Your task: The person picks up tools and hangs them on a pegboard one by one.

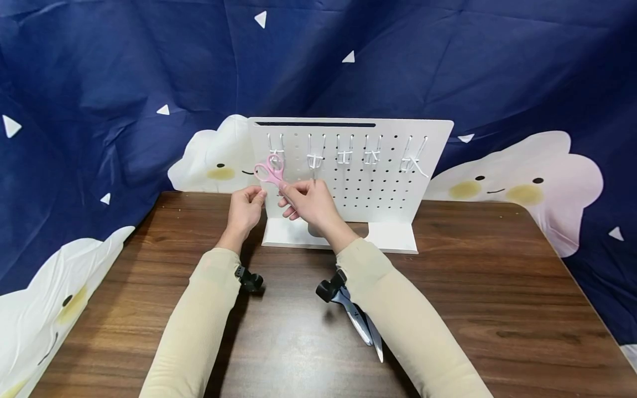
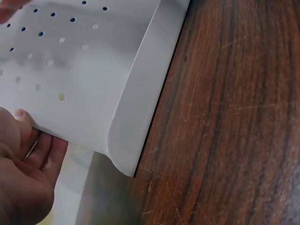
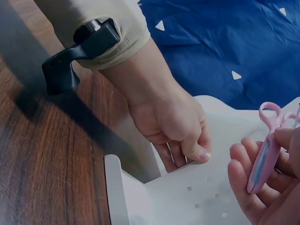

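My left hand [image 1: 245, 210] grips the left edge of a white pegboard [image 1: 438, 135], its thumb in front and its fingers behind, as the left wrist view shows. My right hand [image 1: 316, 205] holds small pink scissors [image 1: 271, 170] in front of the board's left side. Their finger loops point up, just below the leftmost white hook [image 1: 276, 145]. In the right wrist view a pink cover with a light blue strip [image 3: 263, 161] encloses the blades, and my right fingers curl round it.
Several more white wire hooks [image 1: 314, 159] hang in a row on the board. Larger scissors [image 1: 357, 318] with blue-grey handles lie on the brown wooden table [image 1: 497, 309], partly beneath my right forearm. A dark blue curtain [image 1: 318, 72] with white clouds hangs behind.
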Demonstrator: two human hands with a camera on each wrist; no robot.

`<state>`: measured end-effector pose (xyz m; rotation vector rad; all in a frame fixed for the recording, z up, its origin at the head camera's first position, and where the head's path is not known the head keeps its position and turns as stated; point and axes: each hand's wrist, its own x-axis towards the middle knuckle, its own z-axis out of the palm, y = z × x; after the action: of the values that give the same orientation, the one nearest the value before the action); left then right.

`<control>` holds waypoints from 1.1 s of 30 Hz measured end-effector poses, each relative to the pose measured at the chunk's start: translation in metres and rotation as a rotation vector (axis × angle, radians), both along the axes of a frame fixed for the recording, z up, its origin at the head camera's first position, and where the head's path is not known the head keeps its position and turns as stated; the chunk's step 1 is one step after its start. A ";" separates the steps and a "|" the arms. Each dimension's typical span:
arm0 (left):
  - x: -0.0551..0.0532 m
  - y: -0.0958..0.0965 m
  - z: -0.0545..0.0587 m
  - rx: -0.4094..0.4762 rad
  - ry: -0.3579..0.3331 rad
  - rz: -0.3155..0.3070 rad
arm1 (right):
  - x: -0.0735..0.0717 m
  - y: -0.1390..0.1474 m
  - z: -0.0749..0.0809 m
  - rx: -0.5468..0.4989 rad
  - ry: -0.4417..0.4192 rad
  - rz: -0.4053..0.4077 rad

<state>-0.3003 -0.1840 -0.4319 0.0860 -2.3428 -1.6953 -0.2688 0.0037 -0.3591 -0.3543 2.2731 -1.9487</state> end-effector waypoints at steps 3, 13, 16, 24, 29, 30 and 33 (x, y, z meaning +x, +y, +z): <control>0.000 0.000 0.000 -0.003 0.002 -0.003 | -0.004 -0.001 -0.003 -0.008 -0.030 -0.010; 0.000 0.002 0.003 -0.021 0.003 -0.001 | -0.015 -0.004 -0.005 0.080 -0.042 -0.037; 0.000 0.002 0.003 -0.026 0.006 0.002 | -0.020 -0.005 -0.006 0.148 -0.012 -0.043; -0.002 0.002 0.003 -0.045 0.013 0.010 | -0.029 0.001 -0.012 0.338 0.109 -0.034; -0.001 0.000 0.001 -0.054 0.020 0.018 | -0.030 0.006 -0.020 0.369 0.104 -0.005; -0.001 0.000 0.001 -0.060 0.019 0.020 | -0.030 0.006 -0.023 0.370 0.103 0.001; -0.001 -0.001 0.001 -0.084 0.009 0.025 | -0.030 0.009 -0.028 0.358 0.099 0.014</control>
<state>-0.3009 -0.1846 -0.4307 0.0923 -2.3927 -1.5808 -0.2986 0.0131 -0.3868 -0.4290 2.6085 -1.5032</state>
